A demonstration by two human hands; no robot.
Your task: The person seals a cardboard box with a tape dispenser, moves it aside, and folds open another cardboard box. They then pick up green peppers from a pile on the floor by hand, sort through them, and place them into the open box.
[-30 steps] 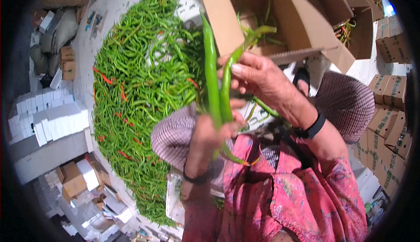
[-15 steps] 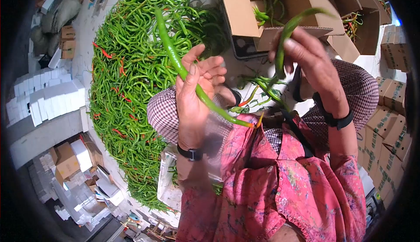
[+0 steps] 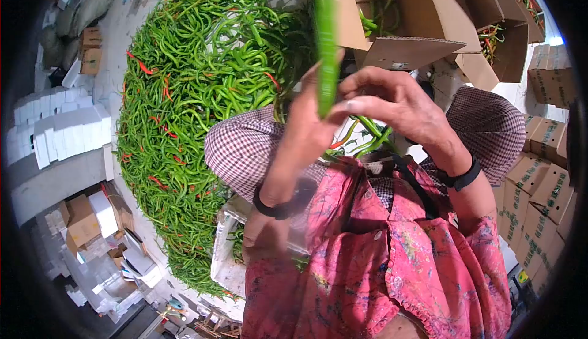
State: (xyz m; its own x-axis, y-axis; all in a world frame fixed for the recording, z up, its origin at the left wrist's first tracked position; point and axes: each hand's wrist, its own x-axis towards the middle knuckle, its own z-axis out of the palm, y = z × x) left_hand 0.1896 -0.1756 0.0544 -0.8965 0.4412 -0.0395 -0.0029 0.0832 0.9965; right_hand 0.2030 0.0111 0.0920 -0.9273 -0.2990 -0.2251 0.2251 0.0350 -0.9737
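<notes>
A big heap of green peppers (image 3: pixel 196 82) covers the floor, with open cardboard boxes (image 3: pixel 416 8) at its far edge. One long pepper (image 3: pixel 324 39) stands upright above it, blurred. The left hand (image 3: pixel 306 131) wraps its lower part, and the right hand (image 3: pixel 398 106) pinches it just beside with its fingertips (image 3: pixel 352 103). A light, low grip would likely keep it from snapping.

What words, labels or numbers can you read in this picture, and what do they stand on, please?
No text can be read in this view.
Stacked cardboard boxes at the right: green printing, too blurred to read.
White boxes at the left: no text can be made out.
Long green pepper held up: no label.
</notes>
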